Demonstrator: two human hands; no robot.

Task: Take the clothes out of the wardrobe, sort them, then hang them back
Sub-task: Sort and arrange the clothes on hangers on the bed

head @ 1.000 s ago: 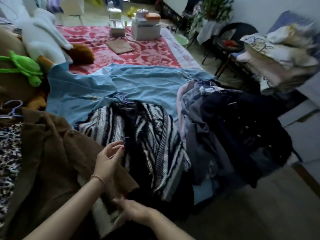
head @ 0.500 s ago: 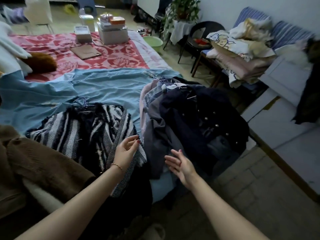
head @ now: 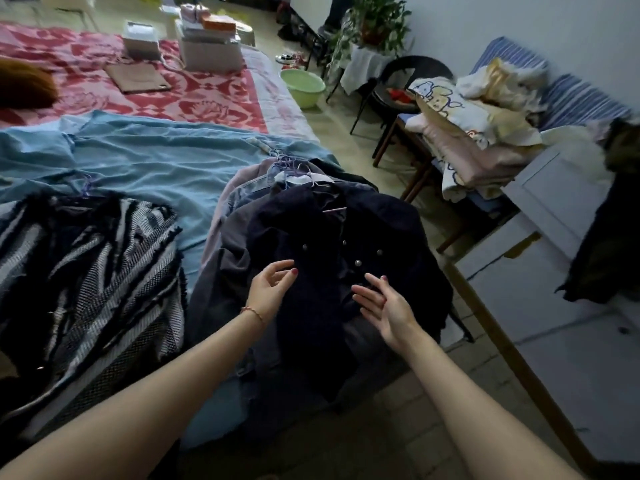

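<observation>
A dark navy coat [head: 332, 237] with metal buttons lies on top of a pile of hung clothes at the bed's near right corner, its hanger [head: 329, 207] showing at the collar. Grey and pale blue garments [head: 235, 230] lie under it. My left hand [head: 270, 289] hovers open over the coat's left side. My right hand [head: 384, 306] hovers open over its lower right, palm turned inward. Neither holds anything. A black-and-white striped garment [head: 97, 271] lies to the left on the light blue sheet [head: 156, 157].
Boxes [head: 207, 46] and a flat brown board [head: 136, 77] sit on the red patterned cover at the far end. A green basin [head: 303, 86], a black chair [head: 398, 91] and a bench piled with bedding [head: 474, 133] stand right of the bed. A white cabinet [head: 554, 271] is close on the right.
My view swung right from the brown and striped garments to the dark pile. Both hands left the striped garment and moved right over the navy coat.
</observation>
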